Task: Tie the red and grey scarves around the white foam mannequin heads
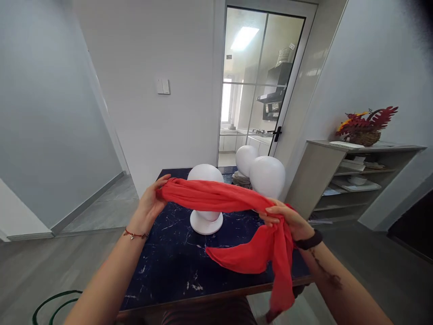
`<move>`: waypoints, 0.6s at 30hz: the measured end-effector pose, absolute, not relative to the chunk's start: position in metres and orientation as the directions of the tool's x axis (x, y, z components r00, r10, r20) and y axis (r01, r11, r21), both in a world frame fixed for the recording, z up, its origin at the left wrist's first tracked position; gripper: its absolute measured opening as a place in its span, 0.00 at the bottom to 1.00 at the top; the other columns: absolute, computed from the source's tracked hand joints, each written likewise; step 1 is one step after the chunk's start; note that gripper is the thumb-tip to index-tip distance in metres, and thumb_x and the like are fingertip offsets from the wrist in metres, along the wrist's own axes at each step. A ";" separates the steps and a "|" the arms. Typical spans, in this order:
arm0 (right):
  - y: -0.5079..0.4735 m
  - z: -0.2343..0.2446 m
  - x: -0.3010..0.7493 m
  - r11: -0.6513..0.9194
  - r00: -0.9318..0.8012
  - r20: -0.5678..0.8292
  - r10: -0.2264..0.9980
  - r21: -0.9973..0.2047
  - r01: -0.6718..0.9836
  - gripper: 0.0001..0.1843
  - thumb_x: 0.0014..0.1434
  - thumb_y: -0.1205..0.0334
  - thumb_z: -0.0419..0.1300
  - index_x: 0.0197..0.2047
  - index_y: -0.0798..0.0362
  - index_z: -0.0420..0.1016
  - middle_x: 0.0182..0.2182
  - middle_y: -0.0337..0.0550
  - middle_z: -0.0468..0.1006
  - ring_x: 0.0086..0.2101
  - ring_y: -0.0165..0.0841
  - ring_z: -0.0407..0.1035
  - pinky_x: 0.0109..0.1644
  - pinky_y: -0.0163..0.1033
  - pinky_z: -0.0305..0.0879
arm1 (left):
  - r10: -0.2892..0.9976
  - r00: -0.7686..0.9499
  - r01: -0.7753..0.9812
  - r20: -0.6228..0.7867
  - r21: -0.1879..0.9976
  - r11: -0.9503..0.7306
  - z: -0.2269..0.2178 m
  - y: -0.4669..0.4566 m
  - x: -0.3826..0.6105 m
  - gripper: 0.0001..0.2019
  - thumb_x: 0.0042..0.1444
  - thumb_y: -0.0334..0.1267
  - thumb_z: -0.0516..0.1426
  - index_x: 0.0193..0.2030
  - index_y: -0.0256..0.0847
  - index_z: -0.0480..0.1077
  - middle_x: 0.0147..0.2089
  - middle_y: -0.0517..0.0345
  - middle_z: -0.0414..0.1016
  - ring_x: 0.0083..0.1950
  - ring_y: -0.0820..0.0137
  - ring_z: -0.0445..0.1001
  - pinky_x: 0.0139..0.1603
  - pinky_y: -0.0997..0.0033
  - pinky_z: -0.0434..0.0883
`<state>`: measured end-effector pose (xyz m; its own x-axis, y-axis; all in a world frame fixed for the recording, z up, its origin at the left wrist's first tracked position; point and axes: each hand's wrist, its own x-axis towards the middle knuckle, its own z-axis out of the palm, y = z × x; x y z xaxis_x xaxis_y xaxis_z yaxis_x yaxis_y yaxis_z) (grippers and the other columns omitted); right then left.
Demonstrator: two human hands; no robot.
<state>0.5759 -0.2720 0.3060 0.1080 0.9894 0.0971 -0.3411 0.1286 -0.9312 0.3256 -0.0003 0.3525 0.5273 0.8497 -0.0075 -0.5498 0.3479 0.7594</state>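
Note:
A red scarf [216, 195], gathered into a long band, is stretched between my two hands above the table. My left hand [151, 203] grips its left end, with the fingers partly behind the cloth. Further along the band, my right hand [287, 219] is closed around the cloth, and loose ends hang below it. Behind the scarf a white mannequin head [204, 173] stands upright on its round base; the band hides its middle. Whether the cloth touches the head I cannot tell.
The dark blue marbled table [169, 266] carries two more white mannequin heads [267, 176] at its back right. A grey shelf [324, 171] with a flower basket [367, 133] stands to the right. Beyond the table is a glass door [260, 67].

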 end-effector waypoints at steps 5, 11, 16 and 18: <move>-0.246 0.361 0.604 0.165 0.218 0.149 0.965 -0.985 -0.058 0.21 0.47 0.66 0.65 0.47 0.55 0.72 0.22 0.34 0.68 0.22 0.25 0.61 0.25 0.30 0.59 | 0.829 0.559 -0.457 -0.036 0.820 0.344 0.349 0.006 0.317 0.04 0.51 0.25 0.58 0.33 0.31 0.74 0.32 0.52 0.79 0.29 0.73 0.77 0.31 0.79 0.76; -0.170 0.424 0.621 0.341 0.244 0.524 0.816 -0.778 0.528 0.21 0.48 0.65 0.61 0.48 0.54 0.73 0.32 0.38 0.75 0.28 0.28 0.66 0.35 0.35 0.62 | 0.570 0.818 0.035 -0.080 0.995 0.089 0.369 0.029 0.288 0.16 0.43 0.32 0.67 0.41 0.33 0.76 0.39 0.46 0.80 0.34 0.66 0.79 0.32 0.73 0.77; -0.091 0.443 0.637 0.221 0.123 0.724 0.678 -0.361 0.906 0.14 0.50 0.59 0.60 0.40 0.57 0.76 0.33 0.41 0.77 0.33 0.32 0.66 0.41 0.37 0.59 | 0.787 0.600 -0.289 0.142 0.956 0.048 0.368 0.066 0.290 0.14 0.40 0.27 0.65 0.37 0.35 0.75 0.37 0.51 0.80 0.37 0.66 0.79 0.38 0.70 0.77; -0.061 0.436 0.643 0.136 0.165 0.699 0.695 -0.354 0.925 0.14 0.52 0.56 0.60 0.37 0.58 0.76 0.29 0.39 0.75 0.30 0.30 0.64 0.37 0.35 0.56 | 0.874 0.445 -0.449 0.198 0.893 0.026 0.364 0.085 0.305 0.12 0.41 0.25 0.62 0.36 0.37 0.74 0.37 0.55 0.80 0.38 0.68 0.78 0.42 0.70 0.76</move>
<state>0.6429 -0.0608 0.4360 0.1652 0.6953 0.6994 0.9254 0.1359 -0.3537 0.3051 0.0846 0.3637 0.4446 0.8735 0.1983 -0.4489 0.0257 0.8932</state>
